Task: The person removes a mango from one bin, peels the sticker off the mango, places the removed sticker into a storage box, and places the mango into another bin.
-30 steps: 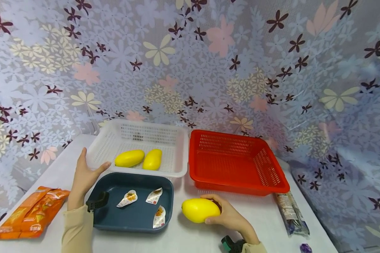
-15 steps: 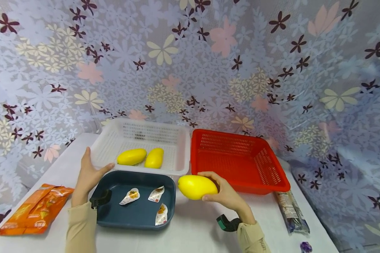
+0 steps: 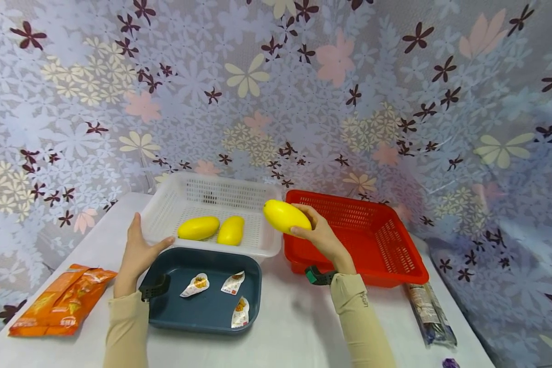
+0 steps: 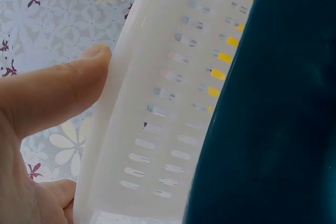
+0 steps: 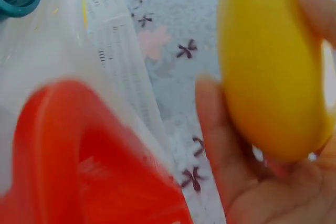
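Observation:
In the head view my right hand (image 3: 322, 234) grips a yellow mango (image 3: 285, 215), held in the air above the gap between the white basket (image 3: 272, 250) and the red basket (image 3: 349, 274). The right wrist view shows fingers and thumb on either side of this mango (image 5: 268, 66). Two more mangoes, one lying sideways (image 3: 199, 228) and one more upright (image 3: 231, 230), rest inside the white basket. My left hand (image 3: 138, 254) is spread at that basket's front left corner; in the left wrist view its thumb (image 4: 68, 85) touches the rim.
A dark blue tray (image 3: 202, 327) with several small snack packets stands before the white basket. An orange snack bag (image 3: 64, 301) lies at the left. At the right are a clear packet (image 3: 430, 314) and a small purple item (image 3: 451, 363). Floral cloth hangs behind.
My right hand has lifted the mango from near the table and carried it up and forward to the baskets. The left hand stays at the white basket's corner; the head view has shifted slightly.

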The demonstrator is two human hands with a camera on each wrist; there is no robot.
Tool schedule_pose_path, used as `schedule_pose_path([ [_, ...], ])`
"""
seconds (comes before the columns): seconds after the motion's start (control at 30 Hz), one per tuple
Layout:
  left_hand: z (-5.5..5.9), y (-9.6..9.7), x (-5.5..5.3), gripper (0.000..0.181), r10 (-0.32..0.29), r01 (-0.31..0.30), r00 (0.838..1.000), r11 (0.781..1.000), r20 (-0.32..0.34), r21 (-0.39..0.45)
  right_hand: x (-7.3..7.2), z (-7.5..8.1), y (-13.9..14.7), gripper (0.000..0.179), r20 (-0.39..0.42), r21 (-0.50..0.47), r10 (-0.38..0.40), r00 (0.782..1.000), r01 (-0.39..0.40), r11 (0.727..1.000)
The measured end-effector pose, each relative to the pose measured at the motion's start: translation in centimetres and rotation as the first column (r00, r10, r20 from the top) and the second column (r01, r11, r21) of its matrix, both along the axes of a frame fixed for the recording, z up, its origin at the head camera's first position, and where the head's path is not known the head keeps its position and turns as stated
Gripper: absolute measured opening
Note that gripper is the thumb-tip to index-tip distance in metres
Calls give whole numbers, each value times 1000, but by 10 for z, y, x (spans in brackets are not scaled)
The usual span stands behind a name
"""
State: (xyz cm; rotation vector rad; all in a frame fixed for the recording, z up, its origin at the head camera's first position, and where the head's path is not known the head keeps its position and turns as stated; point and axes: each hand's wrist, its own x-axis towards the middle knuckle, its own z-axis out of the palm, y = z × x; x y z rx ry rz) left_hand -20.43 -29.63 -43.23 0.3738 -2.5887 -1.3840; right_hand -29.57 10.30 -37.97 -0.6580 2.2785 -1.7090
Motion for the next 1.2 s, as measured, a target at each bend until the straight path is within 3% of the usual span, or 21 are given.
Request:
schedule_pose_path([
  [0.2, 0, -1, -1, 111, 2, -2, 1000, 1000, -11, -3, -12, -2, -46, 61, -1, 56, -5, 1000, 5, 998],
  [0.67, 1, -2, 0, 111, -4, 4, 1000, 1000, -1, 13, -22, -10, -131, 61, 8, 211, 122, 992, -121, 970],
  [1.2, 1, 2, 3, 112, -14, 14, 1000, 1000, 16, 14, -18, -35, -162, 56, 16, 223, 177, 984, -176, 959],
])
